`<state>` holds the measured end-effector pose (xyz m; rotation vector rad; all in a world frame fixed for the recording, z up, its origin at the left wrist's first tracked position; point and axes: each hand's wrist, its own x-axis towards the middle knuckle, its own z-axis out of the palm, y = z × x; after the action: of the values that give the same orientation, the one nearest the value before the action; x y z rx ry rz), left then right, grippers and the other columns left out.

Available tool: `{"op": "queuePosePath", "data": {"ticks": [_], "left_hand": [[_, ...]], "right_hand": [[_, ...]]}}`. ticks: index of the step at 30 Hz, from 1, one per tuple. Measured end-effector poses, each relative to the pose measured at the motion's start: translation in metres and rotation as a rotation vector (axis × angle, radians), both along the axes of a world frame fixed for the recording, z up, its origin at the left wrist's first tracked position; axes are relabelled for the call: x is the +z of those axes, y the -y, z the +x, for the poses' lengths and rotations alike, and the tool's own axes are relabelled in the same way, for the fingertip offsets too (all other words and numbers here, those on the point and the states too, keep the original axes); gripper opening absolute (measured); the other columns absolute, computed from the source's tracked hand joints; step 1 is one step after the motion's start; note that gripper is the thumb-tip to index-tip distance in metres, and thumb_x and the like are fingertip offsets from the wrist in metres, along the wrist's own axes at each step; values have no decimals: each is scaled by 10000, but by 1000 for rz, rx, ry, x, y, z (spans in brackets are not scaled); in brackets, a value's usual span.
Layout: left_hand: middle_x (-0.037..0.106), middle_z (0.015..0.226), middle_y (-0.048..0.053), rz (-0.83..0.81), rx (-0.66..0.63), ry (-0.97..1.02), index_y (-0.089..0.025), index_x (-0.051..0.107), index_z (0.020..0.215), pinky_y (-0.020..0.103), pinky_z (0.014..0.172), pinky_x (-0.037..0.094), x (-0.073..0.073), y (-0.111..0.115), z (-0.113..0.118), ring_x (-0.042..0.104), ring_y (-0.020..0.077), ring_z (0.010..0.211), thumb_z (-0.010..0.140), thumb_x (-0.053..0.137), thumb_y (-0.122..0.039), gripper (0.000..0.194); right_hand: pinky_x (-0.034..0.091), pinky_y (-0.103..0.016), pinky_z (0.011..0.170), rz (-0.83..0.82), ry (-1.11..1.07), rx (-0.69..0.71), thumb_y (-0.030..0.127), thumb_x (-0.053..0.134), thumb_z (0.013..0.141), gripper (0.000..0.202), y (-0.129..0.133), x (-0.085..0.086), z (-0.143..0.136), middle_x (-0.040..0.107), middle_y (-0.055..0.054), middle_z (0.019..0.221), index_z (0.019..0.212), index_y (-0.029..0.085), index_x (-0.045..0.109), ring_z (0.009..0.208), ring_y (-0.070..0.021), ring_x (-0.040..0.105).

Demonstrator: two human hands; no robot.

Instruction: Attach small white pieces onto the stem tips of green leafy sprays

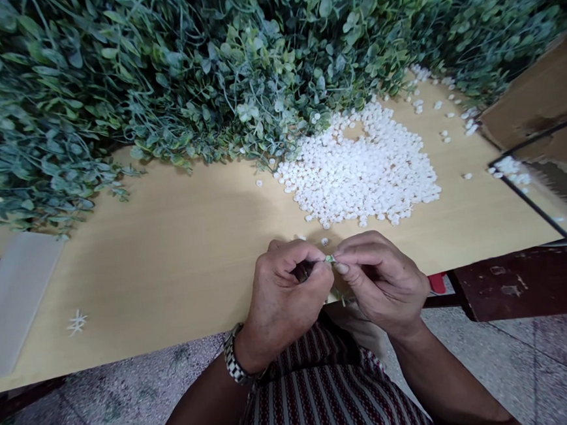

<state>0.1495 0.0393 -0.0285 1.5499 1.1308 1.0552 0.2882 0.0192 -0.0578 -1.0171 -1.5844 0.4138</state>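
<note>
Pinching a small green piece [329, 258] between thumb and forefinger, the left hand [292, 287] meets the right hand [386, 280], whose thumb and fingertips close on the piece from the other side. Fingertips cover much of it, so it may be a leaf or a bit of stem; I cannot tell which. Both hands are over the near edge of the bench [159, 255], in front of the person's striped garment [322, 399], and a metal-banded watch [233, 357] circles the left wrist. Just beyond the hands, one loose white bead [325, 242] lies on the bench, with a broad heap of white beads [363, 173] behind it. Leafy green foliage [204, 74] spreads along the far side, touching the heap. Well to the left lie a white star-shaped bundle [77, 322] and a pale flat strip [25, 292].
</note>
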Motion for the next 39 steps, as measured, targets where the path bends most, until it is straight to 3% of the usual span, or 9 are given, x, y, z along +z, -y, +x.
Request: {"op": "queuePosePath", "data": {"ticks": [7, 18, 24, 28, 32, 34, 37, 39], "left_hand": [[529, 539, -26, 19, -11, 70, -155, 571, 565, 221, 534, 395, -2, 2, 0, 452, 88, 557, 720, 542, -59, 184], [540, 541, -20, 112, -18, 57, -176, 590, 585, 232, 542, 431, -4, 2, 0, 503, 102, 569, 742, 556, -68, 193], [558, 542, -10, 140, -17, 19, -175, 600, 585, 237, 539, 440, -3, 2, -2, 506, 108, 568, 735, 560, -75, 185], [600, 593, 5, 0, -61, 147, -167, 641, 654, 244, 554, 473, -1, 0, -9, 547, 115, 584, 742, 605, -114, 108], [631, 642, 1, -183, 159, 340, -159, 653, 736, 202, 518, 482, 2, -3, -22, 573, 91, 550, 723, 674, -164, 25], [634, 638, -5, -181, 243, 388, -160, 650, 739, 187, 532, 485, 2, -3, -26, 580, 82, 555, 724, 686, -184, 46], [626, 643, -5, -149, 243, 414, -164, 645, 737, 189, 541, 488, 1, -2, -26, 579, 82, 566, 728, 687, -204, 58], [615, 646, -5, -130, 244, 408, -165, 634, 734, 188, 536, 485, -1, -1, -26, 575, 83, 567, 736, 681, -213, 67]], "right_hand": [[521, -276, 622, 11, -25, 31, -27, 618, 727, 274, -1, 1, -1, 638, -17, 771, 897, 187, 640, 754, -134, 605], [529, -268, 571, -17, -40, 36, 31, 649, 733, 261, -1, 3, 2, 661, -23, 780, 914, 217, 676, 699, -133, 626], [544, -280, 559, 42, 71, -9, 54, 625, 752, 296, 3, 0, 0, 671, -36, 826, 984, 235, 667, 713, -149, 638], [562, -298, 574, 67, 53, 53, 70, 593, 780, 390, 2, 1, 3, 676, -38, 861, 1124, 253, 617, 753, -163, 642], [564, -319, 633, 9, -105, 19, 109, 574, 803, 426, 1, 7, 14, 650, -32, 916, 1200, 265, 568, 756, -153, 623], [554, -338, 684, -17, -20, 64, 157, 630, 776, 396, 1, 10, 18, 633, -48, 957, 1161, 243, 596, 823, -170, 610], [544, -360, 719, -94, 199, 202, 201, 681, 744, 436, 2, 13, 16, 636, -80, 1019, 1167, 215, 577, 917, -204, 600], [536, -320, 664, -118, 243, 226, 144, 645, 764, 330, 3, 13, 11, 659, -66, 920, 1087, 200, 604, 822, -175, 617]]}}
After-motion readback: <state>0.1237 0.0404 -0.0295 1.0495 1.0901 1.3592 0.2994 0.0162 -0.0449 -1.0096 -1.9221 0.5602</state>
